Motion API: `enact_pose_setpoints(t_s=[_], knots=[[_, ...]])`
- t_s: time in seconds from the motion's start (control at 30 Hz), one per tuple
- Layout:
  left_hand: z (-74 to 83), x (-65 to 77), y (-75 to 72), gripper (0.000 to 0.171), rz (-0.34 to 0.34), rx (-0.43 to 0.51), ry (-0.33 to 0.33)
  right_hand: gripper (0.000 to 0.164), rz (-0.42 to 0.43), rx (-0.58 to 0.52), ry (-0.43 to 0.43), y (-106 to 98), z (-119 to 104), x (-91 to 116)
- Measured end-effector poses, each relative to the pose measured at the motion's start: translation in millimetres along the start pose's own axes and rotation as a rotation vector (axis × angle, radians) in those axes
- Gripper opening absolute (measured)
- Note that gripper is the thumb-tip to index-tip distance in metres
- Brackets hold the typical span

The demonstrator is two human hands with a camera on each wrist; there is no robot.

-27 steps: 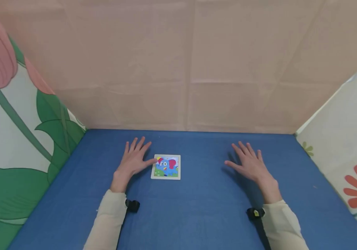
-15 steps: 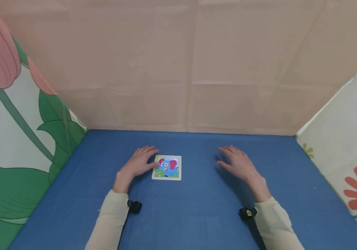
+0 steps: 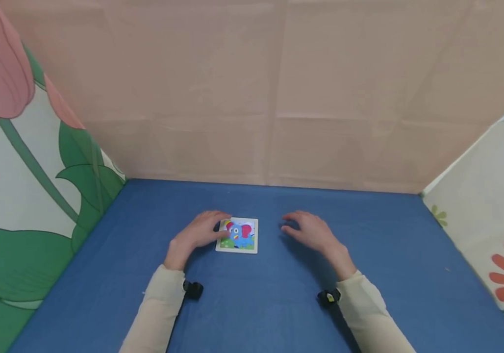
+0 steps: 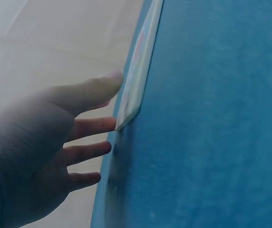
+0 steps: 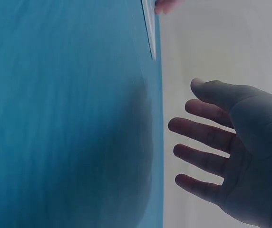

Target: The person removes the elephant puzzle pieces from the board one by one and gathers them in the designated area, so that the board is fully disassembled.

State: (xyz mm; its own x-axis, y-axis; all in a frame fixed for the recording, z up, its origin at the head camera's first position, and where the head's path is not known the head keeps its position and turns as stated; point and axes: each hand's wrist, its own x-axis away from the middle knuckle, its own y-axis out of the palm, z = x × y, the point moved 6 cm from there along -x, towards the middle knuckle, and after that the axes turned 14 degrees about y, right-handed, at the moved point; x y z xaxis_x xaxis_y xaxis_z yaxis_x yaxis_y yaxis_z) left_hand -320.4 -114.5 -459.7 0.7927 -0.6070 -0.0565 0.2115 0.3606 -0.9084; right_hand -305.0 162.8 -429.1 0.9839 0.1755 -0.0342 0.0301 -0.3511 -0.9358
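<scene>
A square picture puzzle [image 3: 243, 235] with a blue elephant and a pale frame lies flat on the blue table. My left hand [image 3: 197, 232] is at its left side, thumb and fingers spread apart and overlapping the frame's left edge in the head view. In the left wrist view the thumb of the left hand [image 4: 36, 142] is close over the puzzle [image 4: 138, 66], seen edge-on. To the right of the puzzle, my right hand [image 3: 315, 233] hovers apart from it with relaxed fingers. The right wrist view shows that hand [image 5: 240, 142] holding nothing, the puzzle's corner [image 5: 149, 28] beyond it.
A blue cloth [image 3: 252, 304] covers the table. A beige sheet [image 3: 261, 98] hangs at the back edge, with flower-printed panels on the left [image 3: 27, 196] and right [image 3: 490, 206]. Each wrist carries a small black camera.
My right hand has moved left toward the puzzle. The left hand has shifted slightly right over the puzzle's edge. Fingers of both hands have bent inward from a wider spread.
</scene>
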Motion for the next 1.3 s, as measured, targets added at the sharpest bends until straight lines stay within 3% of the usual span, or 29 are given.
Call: enact_pose_setpoints(t_s=[0.33,0.6,0.83,1.1,1.3], knots=[[-2.6,0.4,4.1,0.054,0.02,-0.016,-0.048,0.031,0.019,0.017,-0.02,10.5,-28.4,-12.7],[-2.5,2.6,1.4,0.051,0.035,-0.049,-0.087,0.028,-0.019,-0.026,-0.035,22.8,-49.8,-30.2],[0.0,-1.1,0.9,0.044,0.027,-0.095,-0.083,0.027,-0.056,-0.026,-0.016,36.3,-62.2,-42.8],[-0.6,-2.5,2.2,0.047,0.011,-0.075,-0.068,0.021,-0.068,-0.029,-0.027,42.1,-77.7,-52.8],[-0.3,-3.9,6.3,0.048,0.005,-0.032,-0.04,0.025,-0.09,-0.005,0.021,50.5,-81.4,-58.2]])
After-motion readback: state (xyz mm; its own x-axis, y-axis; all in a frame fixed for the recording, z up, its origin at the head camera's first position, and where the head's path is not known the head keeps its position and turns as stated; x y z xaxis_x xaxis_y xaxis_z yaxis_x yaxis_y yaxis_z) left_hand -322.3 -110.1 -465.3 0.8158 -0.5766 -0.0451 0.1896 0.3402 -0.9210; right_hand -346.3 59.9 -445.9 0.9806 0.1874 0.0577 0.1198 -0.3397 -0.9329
